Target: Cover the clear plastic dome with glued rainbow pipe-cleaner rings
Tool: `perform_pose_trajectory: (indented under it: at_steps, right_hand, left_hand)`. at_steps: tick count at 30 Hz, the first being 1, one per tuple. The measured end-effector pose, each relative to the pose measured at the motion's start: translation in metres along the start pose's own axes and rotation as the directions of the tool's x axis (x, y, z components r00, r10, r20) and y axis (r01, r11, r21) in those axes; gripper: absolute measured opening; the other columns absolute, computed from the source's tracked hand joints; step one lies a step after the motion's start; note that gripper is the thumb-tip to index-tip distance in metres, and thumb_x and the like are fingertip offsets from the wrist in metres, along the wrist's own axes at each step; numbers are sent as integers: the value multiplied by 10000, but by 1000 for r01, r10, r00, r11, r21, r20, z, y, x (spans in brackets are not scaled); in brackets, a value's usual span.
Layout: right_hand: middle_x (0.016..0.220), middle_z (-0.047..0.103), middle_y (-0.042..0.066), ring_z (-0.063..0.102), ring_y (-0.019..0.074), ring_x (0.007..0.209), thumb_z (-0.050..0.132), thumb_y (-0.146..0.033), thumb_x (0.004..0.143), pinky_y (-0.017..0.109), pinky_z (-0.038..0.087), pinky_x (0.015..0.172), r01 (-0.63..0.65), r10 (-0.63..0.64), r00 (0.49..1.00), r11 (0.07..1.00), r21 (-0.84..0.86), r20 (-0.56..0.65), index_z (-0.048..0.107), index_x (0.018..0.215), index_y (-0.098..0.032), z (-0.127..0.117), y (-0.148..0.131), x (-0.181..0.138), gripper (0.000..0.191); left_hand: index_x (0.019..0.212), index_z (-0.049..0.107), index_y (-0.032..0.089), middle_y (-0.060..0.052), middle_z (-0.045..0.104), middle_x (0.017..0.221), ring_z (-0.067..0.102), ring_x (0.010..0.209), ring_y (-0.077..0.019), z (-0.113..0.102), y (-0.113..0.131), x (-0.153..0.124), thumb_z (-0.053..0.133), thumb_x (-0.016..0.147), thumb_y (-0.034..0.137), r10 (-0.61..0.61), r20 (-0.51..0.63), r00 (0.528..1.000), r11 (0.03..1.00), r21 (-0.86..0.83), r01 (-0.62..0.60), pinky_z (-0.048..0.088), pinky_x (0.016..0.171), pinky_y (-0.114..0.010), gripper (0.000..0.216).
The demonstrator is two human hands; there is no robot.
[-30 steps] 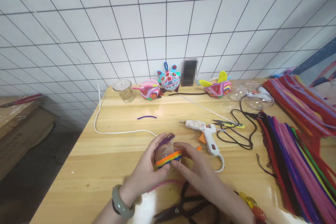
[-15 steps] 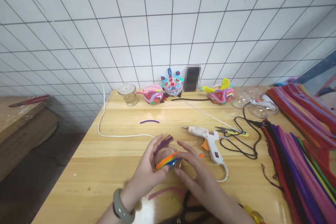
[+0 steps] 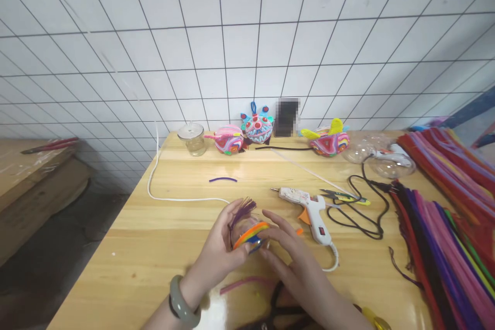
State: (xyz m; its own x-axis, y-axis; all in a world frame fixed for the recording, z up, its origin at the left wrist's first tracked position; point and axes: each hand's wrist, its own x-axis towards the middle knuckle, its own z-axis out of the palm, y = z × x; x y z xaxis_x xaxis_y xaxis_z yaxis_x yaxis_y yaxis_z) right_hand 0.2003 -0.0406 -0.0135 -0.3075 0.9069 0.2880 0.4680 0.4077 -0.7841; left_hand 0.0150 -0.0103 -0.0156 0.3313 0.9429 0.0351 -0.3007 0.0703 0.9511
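A clear plastic ball (image 3: 247,229) wrapped with orange, yellow and blue pipe-cleaner bands and a purple tuft sits between both my hands above the wooden table (image 3: 162,247). My left hand (image 3: 218,255), with a grey-green bangle on the wrist, curls round the ball's left side. My right hand (image 3: 297,263) holds its right side with fingertips on the bands. A pink pipe cleaner (image 3: 243,283) lies just below my hands.
A white glue gun (image 3: 309,209) with its cord lies to the right, black scissors (image 3: 278,309) near the front edge. Stacks of coloured pipe cleaners (image 3: 444,227) fill the right. Finished decorated balls (image 3: 257,126), a glass jar (image 3: 192,139) and clear half-shells (image 3: 386,157) line the wall.
The ball has tilted in my hands, so the bands now slant up to the right. The camera has shifted slightly; my hands stay in the same place.
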Motion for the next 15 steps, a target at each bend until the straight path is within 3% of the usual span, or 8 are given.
perform_pose_trajectory:
  at_steps: [5, 15]
  right_hand:
    - [1399, 546, 86, 484, 197, 1340, 545, -119, 927, 344, 495, 1019, 43, -44, 997, 999, -26, -66, 565, 1172, -320, 3, 3, -1, 318]
    - [1404, 559, 92, 482, 248, 1347, 543, -170, 933, 413, 481, 1044, -8, 8, 1000, 1000, -15, -20, 634, 1144, -307, 1, 3, -1, 267]
  left_hand:
    - [1345, 436, 278, -139, 436, 1492, 349, 1415, -354, -1, -2, 0, 759, 766, 287, -4, -4, 1000, 1000, -9, 4, 264, 1162, -551, 663]
    - [1331, 480, 263, -135, 457, 1479, 376, 1398, -357, 0, 1, 2, 777, 749, 241, 1, -31, 1000, 998, -63, -3, 293, 1153, -532, 654]
